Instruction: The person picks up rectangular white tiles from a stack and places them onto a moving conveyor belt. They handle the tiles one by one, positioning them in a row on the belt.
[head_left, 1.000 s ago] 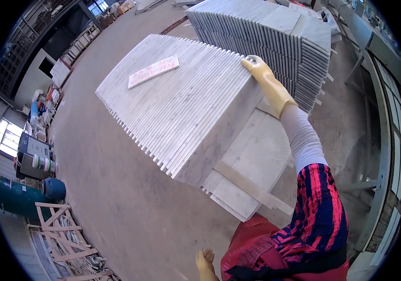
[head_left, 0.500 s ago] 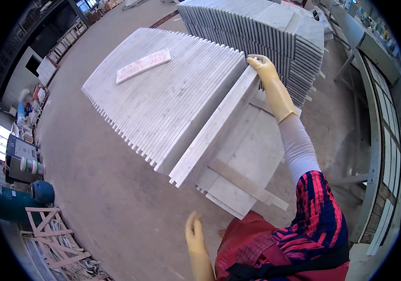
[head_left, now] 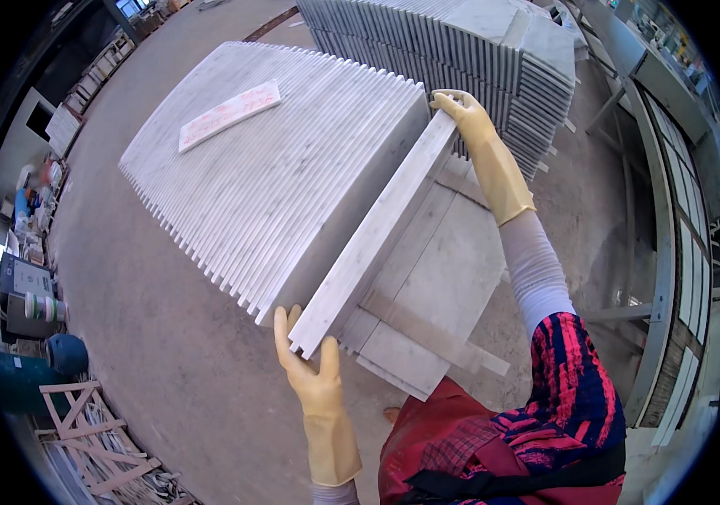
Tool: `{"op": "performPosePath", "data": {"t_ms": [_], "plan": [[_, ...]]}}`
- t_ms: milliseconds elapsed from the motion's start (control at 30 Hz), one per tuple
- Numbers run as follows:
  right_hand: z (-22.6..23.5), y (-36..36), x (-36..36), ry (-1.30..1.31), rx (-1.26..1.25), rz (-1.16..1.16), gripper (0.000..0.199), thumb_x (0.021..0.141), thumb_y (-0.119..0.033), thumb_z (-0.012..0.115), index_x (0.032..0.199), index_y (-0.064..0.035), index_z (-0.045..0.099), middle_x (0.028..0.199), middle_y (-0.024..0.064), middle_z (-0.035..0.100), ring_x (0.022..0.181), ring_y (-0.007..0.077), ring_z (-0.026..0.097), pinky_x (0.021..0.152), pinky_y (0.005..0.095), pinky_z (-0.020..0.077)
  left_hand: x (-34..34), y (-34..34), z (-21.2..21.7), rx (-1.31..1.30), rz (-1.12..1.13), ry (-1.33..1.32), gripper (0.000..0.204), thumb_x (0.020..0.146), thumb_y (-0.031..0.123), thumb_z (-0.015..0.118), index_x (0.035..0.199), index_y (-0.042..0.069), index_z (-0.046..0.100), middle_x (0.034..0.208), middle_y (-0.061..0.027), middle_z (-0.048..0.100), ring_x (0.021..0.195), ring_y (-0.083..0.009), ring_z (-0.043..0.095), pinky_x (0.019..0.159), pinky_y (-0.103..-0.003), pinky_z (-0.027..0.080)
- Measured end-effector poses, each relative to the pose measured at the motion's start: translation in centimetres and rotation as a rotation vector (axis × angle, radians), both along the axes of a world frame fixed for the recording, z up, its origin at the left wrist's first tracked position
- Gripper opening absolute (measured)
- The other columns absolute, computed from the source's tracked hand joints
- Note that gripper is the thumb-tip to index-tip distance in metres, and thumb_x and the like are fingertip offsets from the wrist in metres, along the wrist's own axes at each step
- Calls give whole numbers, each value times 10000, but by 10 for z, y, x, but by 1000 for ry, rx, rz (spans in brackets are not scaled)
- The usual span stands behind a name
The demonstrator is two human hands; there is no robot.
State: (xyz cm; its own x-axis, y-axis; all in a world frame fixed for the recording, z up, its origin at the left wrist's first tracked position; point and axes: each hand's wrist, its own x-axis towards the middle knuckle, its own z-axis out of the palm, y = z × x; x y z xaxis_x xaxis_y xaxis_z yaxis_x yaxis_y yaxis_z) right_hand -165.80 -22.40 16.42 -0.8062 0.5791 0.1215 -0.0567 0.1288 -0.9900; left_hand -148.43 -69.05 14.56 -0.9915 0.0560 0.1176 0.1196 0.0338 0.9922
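Long white marble slab strip with grey veins (head_left: 374, 240) is held at both ends, tipped away from the big row of upright white marble slabs standing on edge (head_left: 276, 168). Left hand in yellow rubber glove (head_left: 309, 370) sits at the strip's near end, about 7 o'clock in the frame, fingers (head_left: 287, 337) cupped up around the notched bottom corner. Right hand in yellow rubber glove (head_left: 465, 118) is at the far end, around 1 o'clock, fingers (head_left: 451, 101) curled over the top edge. Both hands closed on the same strip.

Progress, as a judgement: the end slab looks separated from the row, with its top leaning toward the person, but it is not carried off; its lower edge looks close to the flat grey marble pieces on the low pallet (head_left: 436, 286) at 5 o'clock of the row. Left to do: lift it free and put it down somewhere. The rest of the row looks untouched.

A pink-and-white flat marble piece (head_left: 230, 115) lies on top of the row at 11 o'clock. A second stack of upright grey-white slabs (head_left: 461, 50) stands at 12 o'clock, behind the right hand. Bare concrete floor (head_left: 158, 353) runs along the left.
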Motion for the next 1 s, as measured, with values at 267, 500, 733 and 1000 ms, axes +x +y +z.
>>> {"op": "performPosePath", "data": {"t_ms": [267,500,733,1000], "plan": [[-23,13,4,237,-333,125,916,1003,-753,349,1290,63,651,1171,191,721,1044,249,681,1003,386,513,-15,7,-23,34,17,12,779,788,-79,628,1524,-29,377,1401,-232,583,1204,-236,609,995,-328,492],[-34,13,-5,136,-347,158,914,1016,-745,295,1091,50,739,924,161,758,900,254,703,889,364,547,-26,7,-36,-105,109,104,438,701,-19,624,1133,-72,670,941,-72,680,701,-62,508,692,-208,432],[-48,38,-15,144,-359,410,818,1081,-622,242,982,-4,768,883,109,750,851,229,684,936,345,512,-23,-10,-42,-134,-2,-86,671,644,-40,662,1308,-13,573,1217,-102,598,1110,-221,589,1012,-369,453],[-36,19,11,239,-430,94,790,1085,-541,257,803,34,719,682,139,673,635,257,626,699,360,517,-18,13,-28,-27,165,-216,651,648,-81,664,1290,7,596,1184,-95,612,1082,-234,603,988,-371,474]]}}
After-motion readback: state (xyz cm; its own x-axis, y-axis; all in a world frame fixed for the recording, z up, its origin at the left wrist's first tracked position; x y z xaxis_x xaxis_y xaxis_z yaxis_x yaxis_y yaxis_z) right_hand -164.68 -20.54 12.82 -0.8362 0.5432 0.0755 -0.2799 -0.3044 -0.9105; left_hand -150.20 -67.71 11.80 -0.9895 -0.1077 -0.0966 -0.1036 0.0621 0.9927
